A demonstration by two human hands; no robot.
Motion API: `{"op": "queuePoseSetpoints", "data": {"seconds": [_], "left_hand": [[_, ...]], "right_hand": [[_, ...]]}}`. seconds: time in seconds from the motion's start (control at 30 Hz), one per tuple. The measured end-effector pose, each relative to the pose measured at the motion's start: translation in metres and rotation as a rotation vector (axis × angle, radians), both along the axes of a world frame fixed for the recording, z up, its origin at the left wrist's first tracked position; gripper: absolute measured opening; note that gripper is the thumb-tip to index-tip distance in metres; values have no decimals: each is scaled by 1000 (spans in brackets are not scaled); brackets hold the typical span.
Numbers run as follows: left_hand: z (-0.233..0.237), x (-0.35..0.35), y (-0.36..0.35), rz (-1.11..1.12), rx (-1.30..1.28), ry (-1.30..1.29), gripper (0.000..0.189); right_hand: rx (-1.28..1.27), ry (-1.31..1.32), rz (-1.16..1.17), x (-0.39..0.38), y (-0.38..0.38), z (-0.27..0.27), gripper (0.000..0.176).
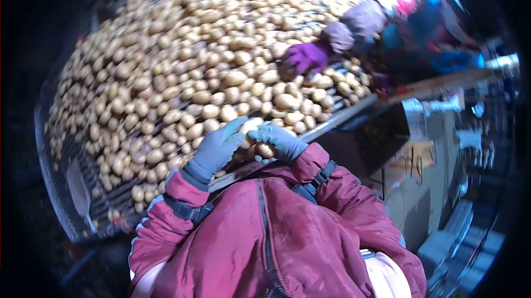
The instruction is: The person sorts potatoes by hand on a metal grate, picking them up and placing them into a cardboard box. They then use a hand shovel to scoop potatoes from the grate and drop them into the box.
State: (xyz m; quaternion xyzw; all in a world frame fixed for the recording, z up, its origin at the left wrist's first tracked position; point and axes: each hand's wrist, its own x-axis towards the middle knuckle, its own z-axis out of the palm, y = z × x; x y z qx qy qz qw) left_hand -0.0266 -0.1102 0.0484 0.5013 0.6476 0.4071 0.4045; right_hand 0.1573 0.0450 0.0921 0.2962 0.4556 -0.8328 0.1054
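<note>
Both my hands wear grey-blue gloves and meet close to my body, at the near edge of a potato-covered slatted bed. My left hand [217,150] is closed at the side of a pale potato [251,128], its thumb and fingers partly hidden. My right hand [283,144] curls around potatoes, with a browner potato [265,150] showing under its fingers. The two hands almost touch, and the potatoes sit between them. Loose potatoes [228,113] lie right beyond my fingertips.
A co-worker's purple-gloved hand [306,58] reaches into the potatoes from the right. A metal rail [345,114] edges the bed on my side. A flat paddle-shaped tool [78,190] lies at the left end. Stacked pale crates [462,237] stand on the floor at right.
</note>
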Motion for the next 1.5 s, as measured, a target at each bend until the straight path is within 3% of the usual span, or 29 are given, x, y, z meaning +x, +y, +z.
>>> {"op": "queuePoseSetpoints", "data": {"seconds": [0.07, 0.1, 0.13, 0.27, 0.33, 0.37, 0.47, 0.6, 0.67, 0.7, 0.73, 0.8, 0.87, 0.9, 0.93, 1.03, 1.13, 1.2, 1.3, 1.4, 1.43, 1.47, 1.5], "left_hand": [[5, 8, 25, -118, -66, -101, 47], [20, 12, 29, -98, -48, 41, 45], [36, 14, 37, -88, -137, -27, 44], [23, 27, 56, -127, -86, -33, 41], [17, 31, 63, -182, -47, -17, 41], [10, 31, 66, -186, -39, -25, 41], [18, 43, 76, -192, -147, -30, 41], [-42, 55, 70, -210, -110, 122, 40], [-30, 65, 65, -242, 82, 368, 40], [8, 84, 65, -129, -228, 327, 40], [16, 83, 69, -200, -238, 305, 40], [-1, 88, 56, -122, 44, 212, 42], [19, 91, 45, -29, 69, 375, 47], [17, 79, 37, 93, -143, -20, 50], [66, 76, 34, 343, -343, -400, 46], [59, 20, -26, 617, -406, -285, 44], [14, -64, -115, 1174, -497, 205, 39], [4, -123, -190, 1193, -205, 578, 39], [37, -154, -228, 1315, -269, 633, 49], [-19, -195, -258, 1170, -375, 699, 55], [-42, -203, -256, 1202, -315, 594, 56], [-25, -196, -240, 1223, -429, 602, 52], [-9, -188, -222, 1263, -362, 271, 51]], "right_hand": [[52, 26, -307, 30, -7, -21, 32], [10, 75, -386, 49, -3, -20, 31], [-32, 127, -460, 63, 0, 1, 31], [-125, -3, -735, 157, 17, -15, 38], [195, -247, -909, 216, 22, -55, 42], [246, -310, -999, 194, 18, 46, 44], [165, -356, -1116, 274, 44, 2, 40], [580, -463, -1078, 399, 73, -44, 38], [691, -448, -1066, 434, 110, -65, 37], [626, -382, -1124, 433, 133, -76, 37], [509, -301, -1201, 407, 152, -75, 37], [320, -118, -1204, 342, 173, -78, 36], [332, 32, -875, 245, 162, -46, 33], [403, -64, -654, 189, 146, -13, 34], [435, -124, -569, 136, 125, 7, 35], [253, 80, -243, 58, 97, -5, 33], [169, 132, -134, 10, 66, 0, 35], [214, 123, -66, -10, 50, -3, 36], [206, 110, 55, -40, 18, 18, 35], [108, 102, 138, -67, -9, 12, 37], [60, 64, 170, -75, -17, 12, 39], [39, 68, 185, -84, -27, 18, 34], [30, 45, 174, -92, -36, 19, 35]]}}
